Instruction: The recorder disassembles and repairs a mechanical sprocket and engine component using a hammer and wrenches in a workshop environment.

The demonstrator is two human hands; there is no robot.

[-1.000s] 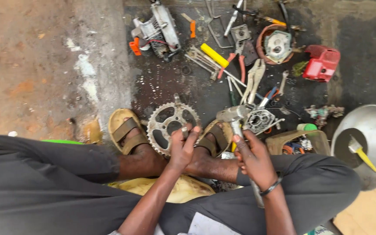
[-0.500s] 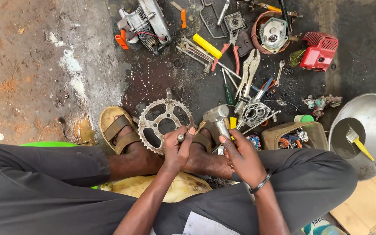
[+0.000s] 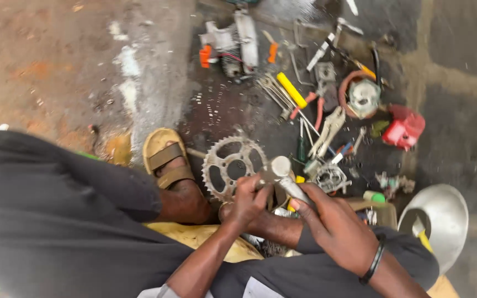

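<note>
My right hand (image 3: 335, 223) grips a silver metal cylinder part (image 3: 285, 175) by its shaft, its round end pointing up and away. My left hand (image 3: 249, 200) pinches the same part from the left, fingers curled near its base. Just beyond the hands a toothed grey sprocket (image 3: 232, 164) lies flat on the dark floor. My feet in tan sandals (image 3: 164, 157) rest beside it. I wear a black band on the right wrist.
Scattered ahead are a yellow-handled screwdriver (image 3: 292, 90), pliers (image 3: 329, 128), a small engine part with orange pieces (image 3: 233, 47), a round coil housing (image 3: 363, 96), a red plastic piece (image 3: 406, 127) and a metal bowl (image 3: 443, 218) at right.
The view has shifted and tilted left, with blur. Both hands stay on the silver part, which now points more upward and sits closer to the sprocket.
</note>
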